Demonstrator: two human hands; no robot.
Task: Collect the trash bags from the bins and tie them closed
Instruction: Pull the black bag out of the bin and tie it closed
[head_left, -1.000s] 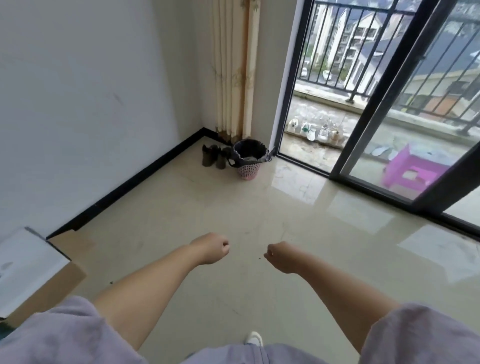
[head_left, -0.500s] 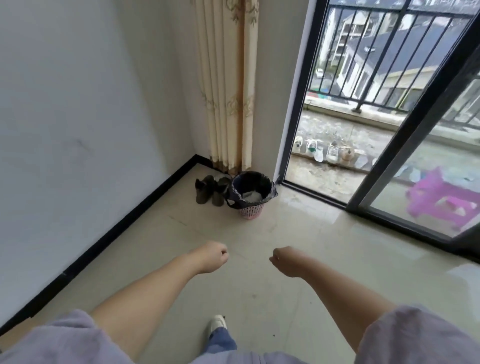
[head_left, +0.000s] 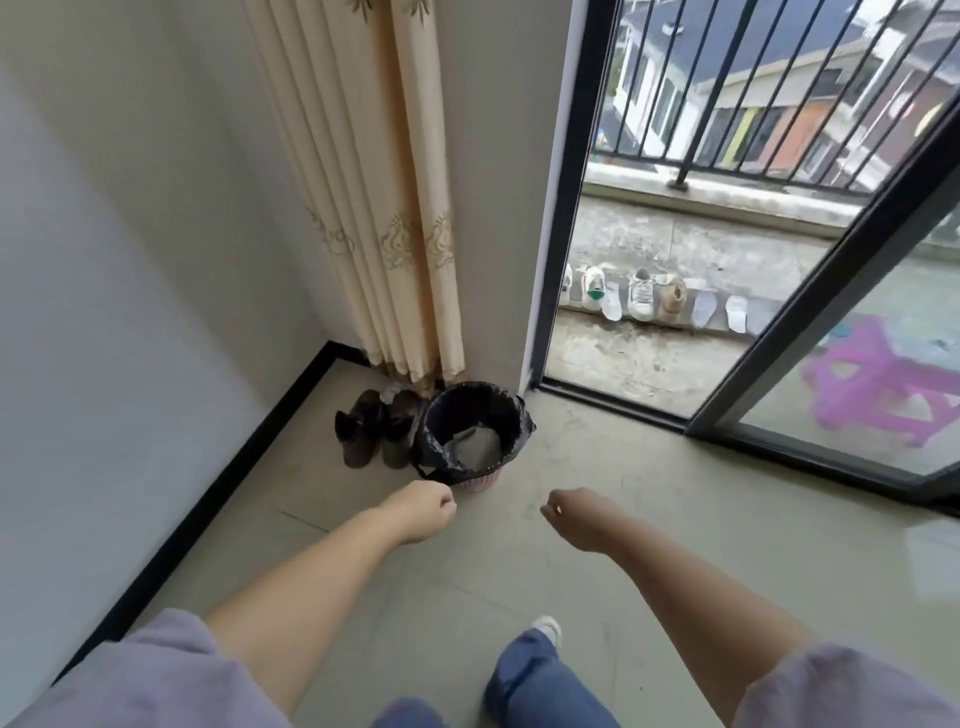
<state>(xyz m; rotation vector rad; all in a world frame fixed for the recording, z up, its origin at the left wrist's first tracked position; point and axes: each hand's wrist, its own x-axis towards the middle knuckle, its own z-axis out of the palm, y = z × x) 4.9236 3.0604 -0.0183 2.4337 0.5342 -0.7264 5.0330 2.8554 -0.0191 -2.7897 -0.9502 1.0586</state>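
Observation:
A small pink basket bin stands on the floor in the corner by the curtain. A black trash bag lines it, folded over the rim, with grey-white rubbish lying at the bottom. My left hand is a loose fist just in front of the bin, apart from it. My right hand is also curled shut, a little to the right of the bin and lower. Neither hand holds anything.
A pair of dark shoes sits against the bin's left side. A cream curtain hangs behind. The sliding door to the right is open onto a balcony with several shoes and a purple stool.
I have walked closer to the corner, so the bin is larger and nearer. Both hands stay fisted and have come up close to the bin.

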